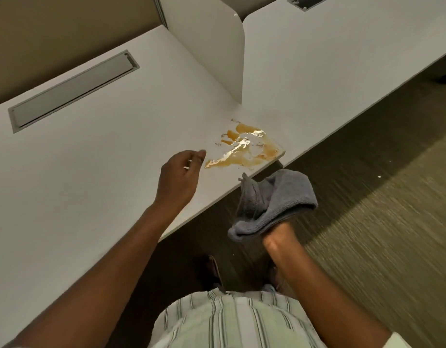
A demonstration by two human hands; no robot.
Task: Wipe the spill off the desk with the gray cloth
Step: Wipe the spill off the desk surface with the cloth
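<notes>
Spill (244, 148) unwiped; right hand (279, 232) grips gray cloth (274, 199)

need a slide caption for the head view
Right hand holds the gray cloth off the desk edge, near the amber spill; left hand hovers empty.

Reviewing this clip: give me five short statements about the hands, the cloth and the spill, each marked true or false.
1. The right hand holds the gray cloth. True.
2. The cloth is pressed onto the spill. False: it is held off the desk, over the floor beside the desk's edge.
3. The spill lies near the desk's front corner, by the divider panel. True.
4. The left hand grips a cup. False: it is empty, over the desk just left of the spill.
5. The spill is already wiped away. False: brown liquid is on the desk.
</notes>
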